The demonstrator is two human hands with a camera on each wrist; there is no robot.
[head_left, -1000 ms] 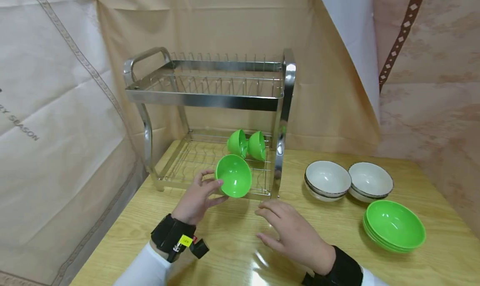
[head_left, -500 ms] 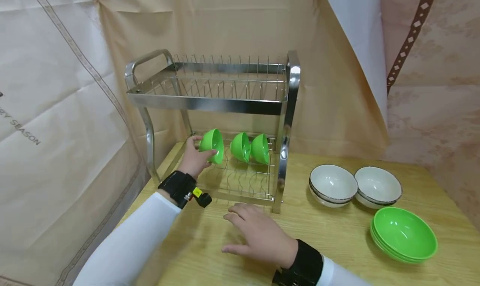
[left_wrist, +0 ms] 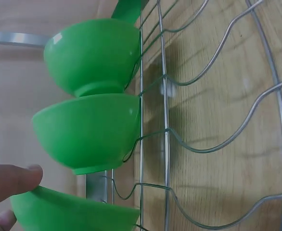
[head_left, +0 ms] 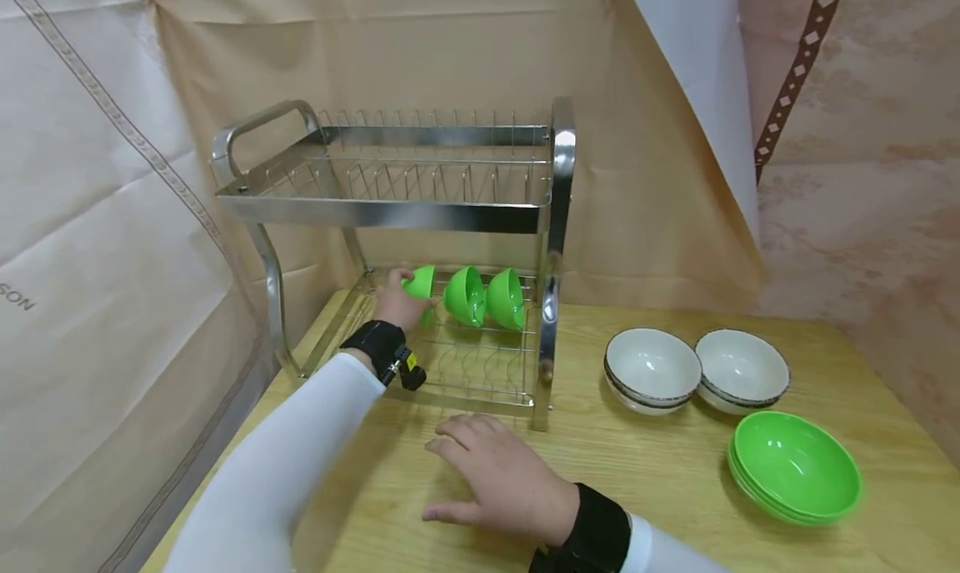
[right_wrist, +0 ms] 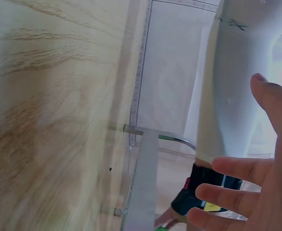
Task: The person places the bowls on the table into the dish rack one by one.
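Observation:
On the lower tier of the metal dish rack (head_left: 390, 214), my left hand (head_left: 401, 304) holds a small green bowl (head_left: 422, 281) tipped on its side. The left wrist view shows a fingertip on the rim of that bowl (left_wrist: 69, 211), its lower edge at the wires. To its right, two similar bowls stand on edge in the wires, a middle bowl (head_left: 465, 296) and a right bowl (head_left: 506, 299). My right hand (head_left: 510, 477) hovers in front of the rack, fingers spread and holding nothing; the right wrist view shows its fingers (right_wrist: 237, 197) apart.
Right of the rack on the wooden table (head_left: 622, 464) stand two stacks of white dark-rimmed bowls, a left stack (head_left: 652, 364) and a right stack (head_left: 742, 364). Nearer is a stack of larger green bowls (head_left: 795, 464). The rack's upper tier hangs above my left hand.
My left hand has carried the green bowl from in front of the rack onto the lower tier, left of the other two, turning it on edge. My right hand has shifted left.

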